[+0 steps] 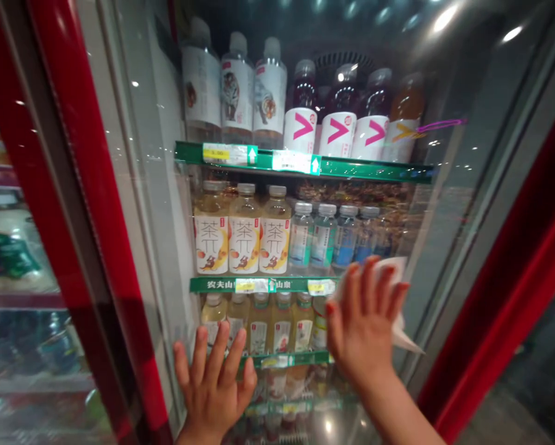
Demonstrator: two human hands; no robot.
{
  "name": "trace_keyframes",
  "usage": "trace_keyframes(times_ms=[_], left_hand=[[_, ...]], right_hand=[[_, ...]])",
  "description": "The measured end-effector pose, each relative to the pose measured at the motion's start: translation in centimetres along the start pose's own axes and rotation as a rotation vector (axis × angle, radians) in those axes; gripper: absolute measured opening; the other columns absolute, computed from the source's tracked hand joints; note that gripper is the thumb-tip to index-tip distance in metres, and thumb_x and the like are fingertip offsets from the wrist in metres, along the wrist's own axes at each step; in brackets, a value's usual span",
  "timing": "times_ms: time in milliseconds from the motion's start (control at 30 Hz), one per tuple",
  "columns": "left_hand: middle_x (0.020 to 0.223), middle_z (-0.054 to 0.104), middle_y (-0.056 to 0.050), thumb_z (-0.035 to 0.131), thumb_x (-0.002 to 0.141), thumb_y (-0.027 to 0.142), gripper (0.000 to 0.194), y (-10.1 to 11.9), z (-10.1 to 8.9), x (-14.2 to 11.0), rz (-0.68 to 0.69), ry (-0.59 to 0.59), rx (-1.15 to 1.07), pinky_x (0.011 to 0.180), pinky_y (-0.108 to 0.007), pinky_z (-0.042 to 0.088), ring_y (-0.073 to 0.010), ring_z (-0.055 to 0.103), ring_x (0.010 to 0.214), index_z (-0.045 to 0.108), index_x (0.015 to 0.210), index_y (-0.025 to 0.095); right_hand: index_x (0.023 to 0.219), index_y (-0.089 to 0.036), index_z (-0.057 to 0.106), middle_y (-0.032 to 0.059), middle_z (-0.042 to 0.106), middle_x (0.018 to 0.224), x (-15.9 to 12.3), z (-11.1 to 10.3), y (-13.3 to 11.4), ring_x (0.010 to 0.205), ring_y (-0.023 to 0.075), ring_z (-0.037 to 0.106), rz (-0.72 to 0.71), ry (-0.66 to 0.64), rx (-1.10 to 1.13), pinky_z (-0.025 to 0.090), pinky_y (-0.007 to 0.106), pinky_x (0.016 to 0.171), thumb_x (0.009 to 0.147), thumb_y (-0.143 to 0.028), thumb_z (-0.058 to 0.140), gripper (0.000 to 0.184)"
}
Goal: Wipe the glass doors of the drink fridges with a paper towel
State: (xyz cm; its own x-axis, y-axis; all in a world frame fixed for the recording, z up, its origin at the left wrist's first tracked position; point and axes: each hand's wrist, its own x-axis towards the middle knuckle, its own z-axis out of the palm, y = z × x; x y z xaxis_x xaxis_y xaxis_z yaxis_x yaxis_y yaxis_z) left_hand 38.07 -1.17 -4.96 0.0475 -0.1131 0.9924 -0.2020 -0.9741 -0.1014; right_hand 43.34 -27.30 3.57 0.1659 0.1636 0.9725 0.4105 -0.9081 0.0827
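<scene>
My left hand (215,377) lies with fingers spread against the glass door (305,346) of a drinks fridge, low and left of centre, holding nothing. To the right and higher up, my right hand (368,321) presses a white tissue (405,337) flat to the same glass. Its fingers are stretched over the tissue, whose edges and one pointed corner stick out on the right. The rest of the tissue is hidden behind the palm and fingers. Behind the glass, bottles of tea (243,244) and small bottles with blue-green labels (324,241) stand on the shelves.
Green shelf edges (374,170) carry price tags. White-labelled bottles (340,130) fill the top shelf. Red frame bars (504,296) run down both sides of the door. At far left, another shelf unit (18,303) holds blurred goods. Ceiling lights reflect in the glass.
</scene>
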Motion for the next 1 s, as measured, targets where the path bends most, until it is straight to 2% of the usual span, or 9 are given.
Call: trace_keyframes(times_ms=[133,200,367,433,567,633,800,933,1000], left_hand=[[0.18,0.031,-0.005,0.066,0.099,0.024,0.083,0.1,0.0,-0.2,-0.018,-0.002,0.006,0.145,-0.056,0.009,-0.0262,0.021,0.173,0.029,0.174,0.02],[0.179,0.034,-0.006,0.065,0.1,0.025,0.081,0.4,0.1,-0.3,-0.038,-0.005,0.015,0.145,-0.056,0.009,-0.0258,0.022,0.172,0.031,0.173,0.021],[0.18,0.033,-0.011,0.068,0.098,0.028,0.085,0.5,0.1,-0.7,-0.098,0.024,0.031,0.144,-0.059,0.012,-0.0296,0.023,0.172,0.031,0.174,0.022],[0.184,0.024,-0.015,0.066,0.099,0.031,0.088,0.0,-0.1,-1.3,-0.116,0.051,-0.027,0.143,-0.059,0.014,-0.032,0.023,0.172,0.023,0.175,0.017],[0.188,0.006,-0.014,0.045,0.108,0.038,0.079,-0.9,-0.2,-3.0,-0.168,0.097,-0.22,0.141,-0.059,0.022,-0.0334,0.022,0.172,0.012,0.177,0.02],[0.188,0.003,-0.015,0.044,0.108,0.039,0.079,-1.0,0.1,-3.9,-0.202,0.091,-0.226,0.14,-0.061,0.026,-0.0346,0.021,0.172,0.012,0.178,0.021],[0.187,-0.004,-0.016,0.066,0.097,0.04,0.097,-0.4,0.7,-5.6,-0.226,0.138,-0.137,0.141,-0.068,0.014,-0.0391,0.001,0.174,0.015,0.177,0.019],[0.187,-0.014,-0.009,0.071,0.092,0.039,0.103,0.0,0.7,-6.2,-0.215,0.193,-0.111,0.14,-0.073,0.006,-0.0395,-0.009,0.174,0.014,0.177,0.026],[0.188,-0.012,-0.009,0.075,0.088,0.039,0.106,0.0,0.7,-6.2,-0.203,0.206,-0.11,0.139,-0.075,0.011,-0.0415,-0.007,0.174,0.017,0.176,0.029]], right_hand=[[0.159,-0.039,0.056,-0.0144,0.039,0.177,-2.5,0.2,-4.6,0.173,0.0166,0.013,-0.613,-0.136,0.102,-0.001,0.044,0.143,0.107,-0.04,0.057,0.052],[0.163,-0.035,0.051,-0.0101,0.04,0.177,0.0,-0.4,-3.4,0.174,0.0208,0.012,-0.541,-0.112,0.072,0.0,0.052,0.143,0.107,-0.04,0.059,0.057],[0.177,-0.029,0.012,0.0023,0.009,0.187,8.3,-0.6,-2.6,0.173,0.0389,0.002,-0.163,-0.016,0.01,0.004,0.081,0.135,0.11,-0.043,0.048,0.077],[0.176,-0.037,0.021,-0.0056,0.02,0.185,7.0,0.1,-4.7,0.174,0.0335,0.01,-0.372,-0.134,0.068,0.009,0.074,0.138,0.109,-0.043,0.049,0.072],[0.165,-0.044,0.045,-0.021,0.039,0.174,3.1,1.1,-7.9,0.167,0.0101,0.032,-0.932,-0.444,0.208,0.031,0.038,0.139,0.11,-0.04,0.047,0.055],[0.168,-0.04,0.041,-0.0165,0.039,0.175,4.4,1.0,-8.4,0.166,0.0103,0.035,-0.909,-0.41,0.216,0.033,0.038,0.138,0.112,-0.039,0.047,0.056],[0.173,-0.025,0.031,0.0029,0.026,0.182,9.2,1.3,-11.5,0.172,0.0269,0.022,-0.515,-0.118,0.228,0.018,0.062,0.141,0.11,-0.037,0.051,0.067],[0.152,-0.025,0.063,-0.0102,0.05,0.171,6.0,2.3,-14.3,0.168,0.0097,0.027,-0.921,-0.17,0.338,0.03,0.031,0.136,0.105,-0.022,0.038,0.054],[0.151,-0.029,0.065,-0.0147,0.054,0.168,6.0,2.3,-14.2,0.167,0.0068,0.027,-1.026,-0.22,0.339,0.033,0.028,0.134,0.104,-0.023,0.042,0.053]])
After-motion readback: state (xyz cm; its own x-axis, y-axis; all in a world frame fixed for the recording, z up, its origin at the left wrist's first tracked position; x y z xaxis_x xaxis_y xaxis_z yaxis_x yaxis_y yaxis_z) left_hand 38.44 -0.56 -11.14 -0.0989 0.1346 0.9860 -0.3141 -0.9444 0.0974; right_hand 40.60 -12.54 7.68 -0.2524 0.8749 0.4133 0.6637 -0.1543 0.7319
